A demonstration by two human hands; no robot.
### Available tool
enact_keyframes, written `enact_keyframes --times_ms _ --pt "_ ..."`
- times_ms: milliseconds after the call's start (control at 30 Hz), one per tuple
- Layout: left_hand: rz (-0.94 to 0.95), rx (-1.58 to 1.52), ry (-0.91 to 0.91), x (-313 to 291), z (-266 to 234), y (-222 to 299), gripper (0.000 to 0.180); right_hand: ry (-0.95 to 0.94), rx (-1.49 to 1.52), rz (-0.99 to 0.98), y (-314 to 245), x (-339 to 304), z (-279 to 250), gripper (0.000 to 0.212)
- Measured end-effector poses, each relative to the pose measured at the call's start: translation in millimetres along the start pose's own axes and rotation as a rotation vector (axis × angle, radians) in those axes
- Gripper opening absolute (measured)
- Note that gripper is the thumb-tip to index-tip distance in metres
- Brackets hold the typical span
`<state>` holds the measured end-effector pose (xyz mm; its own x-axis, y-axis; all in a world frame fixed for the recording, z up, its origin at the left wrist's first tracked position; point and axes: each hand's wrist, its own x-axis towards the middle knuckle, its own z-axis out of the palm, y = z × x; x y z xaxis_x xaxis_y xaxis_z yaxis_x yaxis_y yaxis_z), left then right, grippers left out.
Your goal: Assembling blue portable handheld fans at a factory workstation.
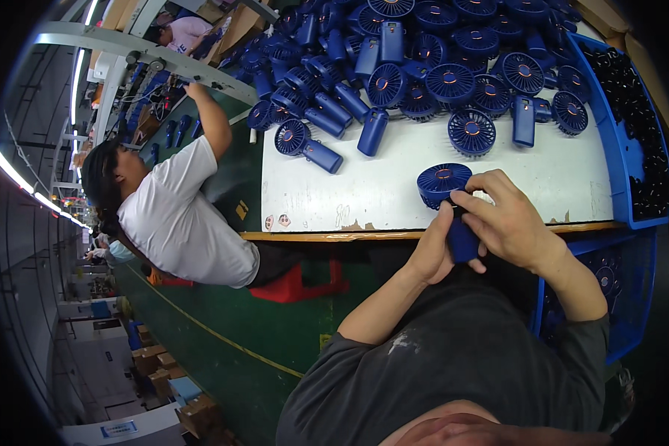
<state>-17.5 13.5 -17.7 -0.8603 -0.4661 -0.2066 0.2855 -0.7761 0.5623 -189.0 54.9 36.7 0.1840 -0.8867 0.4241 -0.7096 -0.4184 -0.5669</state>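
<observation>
A dark blue handheld fan (443, 181) is in my hands at the table's front edge, its round caged head up and its handle slanting down toward me. My left hand (431, 253) is closed around the handle from the left, thumb along its upper part. My right hand (509, 223) is closed at the neck, just below the head, with thumb and forefinger bent together there. Whether a small part sits between those fingertips is hidden. Beyond my hands, another blue fan (471, 132) lies on the white tabletop (349, 201).
A large heap of blue fans (424, 52) covers the table's far side. At right stands a blue bin (632, 149) of small black parts; below it, another blue bin (632, 312) holds fans. A co-worker (186, 215) sits at left by a red stool (297, 286).
</observation>
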Motion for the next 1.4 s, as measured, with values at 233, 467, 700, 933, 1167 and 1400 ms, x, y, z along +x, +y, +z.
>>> enact_keyframes --times_ms 233,467,700,933,1167,1400 --pt "0.119 0.859 0.148 7 9 1 0.040 0.322 -0.113 0.091 -22 -33 41 0.065" --pt "0.887 1.835 0.286 42 22 79 0.083 0.572 0.674 0.634 10 -151 29 0.049" --pt "0.663 1.940 0.692 70 -79 138 0.066 0.754 -0.420 1.304 90 -373 -11 0.049" --pt "0.570 1.819 0.733 85 -72 151 0.071 0.379 -0.754 1.403 109 -438 -17 0.051" --pt "0.510 0.561 0.413 37 -12 14 0.055 0.492 0.606 0.811 4 -169 17 0.050" --pt "0.354 0.359 0.426 44 6 -8 0.049 0.328 0.362 0.478 -16 -79 62 0.040"
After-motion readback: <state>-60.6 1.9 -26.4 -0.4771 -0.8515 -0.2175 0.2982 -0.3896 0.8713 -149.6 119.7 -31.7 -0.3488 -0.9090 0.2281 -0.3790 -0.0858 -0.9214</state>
